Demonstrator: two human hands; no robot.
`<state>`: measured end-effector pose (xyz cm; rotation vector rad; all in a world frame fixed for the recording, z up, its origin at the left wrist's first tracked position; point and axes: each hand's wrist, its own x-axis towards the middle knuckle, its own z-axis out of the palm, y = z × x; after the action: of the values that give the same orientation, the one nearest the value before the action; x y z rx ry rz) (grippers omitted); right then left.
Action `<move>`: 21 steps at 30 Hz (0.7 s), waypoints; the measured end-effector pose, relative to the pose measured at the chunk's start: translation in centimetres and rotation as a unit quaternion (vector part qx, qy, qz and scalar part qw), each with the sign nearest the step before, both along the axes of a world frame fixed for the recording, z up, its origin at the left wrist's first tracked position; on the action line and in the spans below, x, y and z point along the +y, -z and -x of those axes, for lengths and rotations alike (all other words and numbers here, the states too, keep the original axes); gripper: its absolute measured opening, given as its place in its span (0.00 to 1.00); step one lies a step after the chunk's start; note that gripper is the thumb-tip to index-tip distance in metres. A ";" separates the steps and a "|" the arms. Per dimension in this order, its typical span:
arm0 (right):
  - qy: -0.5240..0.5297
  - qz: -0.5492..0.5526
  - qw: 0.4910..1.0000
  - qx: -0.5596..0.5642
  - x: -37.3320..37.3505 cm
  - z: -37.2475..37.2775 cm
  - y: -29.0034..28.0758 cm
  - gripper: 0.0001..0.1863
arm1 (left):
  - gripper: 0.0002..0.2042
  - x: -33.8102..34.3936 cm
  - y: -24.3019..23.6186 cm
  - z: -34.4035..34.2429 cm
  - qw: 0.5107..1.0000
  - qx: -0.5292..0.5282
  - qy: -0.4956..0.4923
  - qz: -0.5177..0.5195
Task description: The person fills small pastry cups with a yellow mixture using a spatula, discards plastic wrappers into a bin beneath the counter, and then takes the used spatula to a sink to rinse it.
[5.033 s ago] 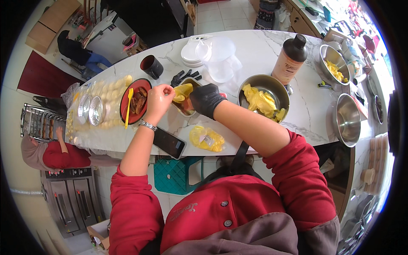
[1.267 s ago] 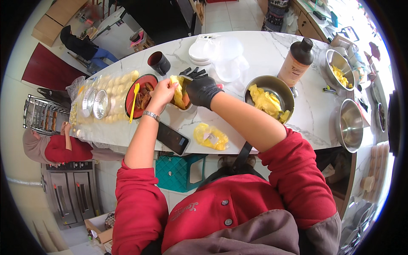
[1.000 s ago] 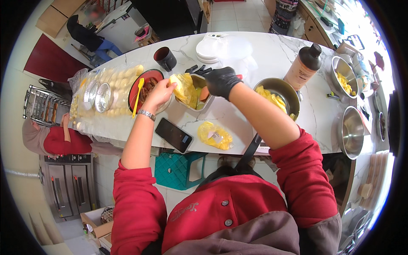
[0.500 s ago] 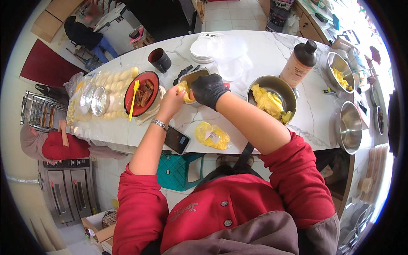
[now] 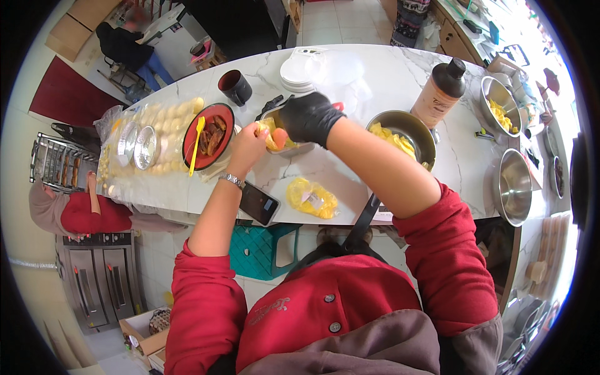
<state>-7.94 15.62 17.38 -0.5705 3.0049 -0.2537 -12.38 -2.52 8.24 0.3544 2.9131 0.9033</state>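
Note:
My left hand (image 5: 249,142), bare with a wrist bracelet, grips a pale yellow food piece (image 5: 267,131) over a small metal bowl (image 5: 299,149) on the white marble counter (image 5: 350,181). My right hand (image 5: 309,115), in a black glove, curls over the bowl and pinches the same piece from the other side, where a small orange bit shows between the hands. The gloved fingertips are hidden. A dark pan (image 5: 417,128) holding yellow pieces stands just right of the bowl.
A red plate (image 5: 194,150) with brown food and a yellow fork, a black mug (image 5: 234,87), white plates (image 5: 300,69), a brown sauce bottle (image 5: 440,94), a phone (image 5: 259,203), a yellow bag (image 5: 311,197), metal bowls (image 5: 512,184), and a bag of rolls (image 5: 159,115). A person in red (image 5: 75,212) is at left.
My hands have stayed together over the small bowl. The left hand has risen slightly toward the gloved hand. Earlier the left hand held the yellow piece apart, near the red plate.

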 end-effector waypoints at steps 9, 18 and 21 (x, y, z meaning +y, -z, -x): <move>-0.036 -0.089 0.995 -0.015 -1.8 -0.7 4.0 0.06 | 0.10 0.0 -0.3 0.2 0.998 -0.033 -0.039 -0.038; -0.004 0.017 0.999 0.029 2.8 -1.1 -0.9 0.07 | 0.11 -0.9 -0.2 1.0 0.996 -0.008 -0.013 -0.089; -0.027 -0.003 0.999 -0.018 1.9 -1.5 -1.8 0.09 | 0.10 -0.2 -0.4 0.6 0.998 0.023 -0.014 -0.052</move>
<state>-6.39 17.51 19.21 -0.6376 2.9490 -0.2484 -12.93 -2.74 8.68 0.3449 2.9260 1.0684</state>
